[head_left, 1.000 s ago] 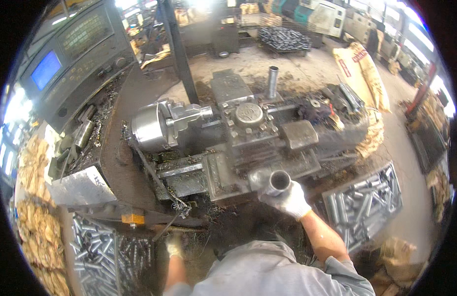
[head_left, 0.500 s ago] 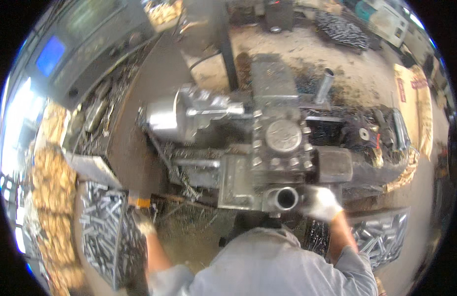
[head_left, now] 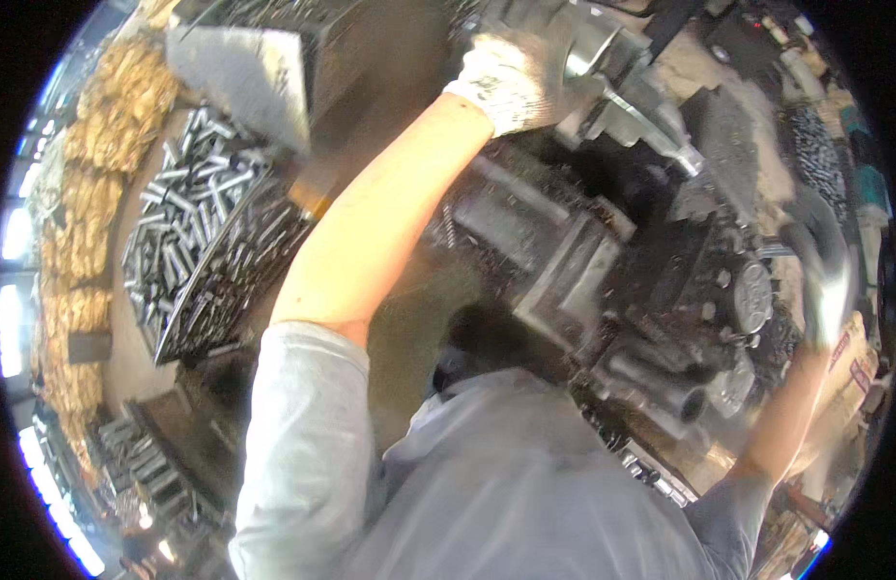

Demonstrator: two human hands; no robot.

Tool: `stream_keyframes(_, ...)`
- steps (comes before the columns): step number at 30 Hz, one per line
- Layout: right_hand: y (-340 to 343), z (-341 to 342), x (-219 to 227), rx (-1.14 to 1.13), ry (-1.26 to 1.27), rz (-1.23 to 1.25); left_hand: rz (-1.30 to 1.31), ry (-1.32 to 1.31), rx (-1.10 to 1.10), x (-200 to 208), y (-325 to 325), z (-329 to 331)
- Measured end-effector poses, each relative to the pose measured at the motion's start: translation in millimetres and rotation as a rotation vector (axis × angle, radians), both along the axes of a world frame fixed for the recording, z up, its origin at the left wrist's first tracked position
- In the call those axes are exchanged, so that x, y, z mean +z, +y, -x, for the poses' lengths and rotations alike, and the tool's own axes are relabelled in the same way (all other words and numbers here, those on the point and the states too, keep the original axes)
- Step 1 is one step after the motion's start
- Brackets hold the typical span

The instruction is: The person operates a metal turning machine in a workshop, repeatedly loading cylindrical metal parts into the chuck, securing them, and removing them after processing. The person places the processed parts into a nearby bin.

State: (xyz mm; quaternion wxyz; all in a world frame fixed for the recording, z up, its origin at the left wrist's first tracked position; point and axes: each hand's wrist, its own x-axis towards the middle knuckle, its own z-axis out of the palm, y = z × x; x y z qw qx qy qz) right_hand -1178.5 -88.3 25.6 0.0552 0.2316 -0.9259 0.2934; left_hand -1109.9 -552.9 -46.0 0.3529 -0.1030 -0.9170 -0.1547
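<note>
My left hand (head_left: pixel 511 82), in a white glove with dirty grey fingers, reaches forward to the shiny round chuck (head_left: pixel 591 43) of a lathe. Its fingers are smeared against the chuck, and anything they hold is hidden. Off to the right, my gloved right hand (head_left: pixel 827 290) is badly blurred beside the far side of the square tool post (head_left: pixel 738 300). A short bar (head_left: pixel 777 247) meets its blurred fingers; I cannot make out whether they grip it. An open-ended metal cylinder (head_left: pixel 661 391) juts from the near side of the carriage.
A bin of loose metal tubes (head_left: pixel 192 208) stands at the left, below a pale metal plate (head_left: pixel 250 77). Stacked tan sacks (head_left: pixel 90 232) line the left edge. Another tan sack (head_left: pixel 849 372) lies at the right. More metal parts (head_left: pixel 815 155) are heaped at the far right.
My left hand has gone from beside the tube bin up to the chuck. The right has moved from near the open-ended cylinder to the tool post's far side. The whole view has turned.
</note>
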Motion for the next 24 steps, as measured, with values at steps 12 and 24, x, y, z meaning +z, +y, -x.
stream_keyframes(12,-132.6,129.9,-88.6,0.368,-0.943,-0.536,0.115,0.061,0.066,-15.6,10.8,44.3)
stream_keyframes(24,-54.7,103.9,-71.6,0.311,-0.051,-0.757,0.156,0.051,0.054,0.3,19.9,42.0)
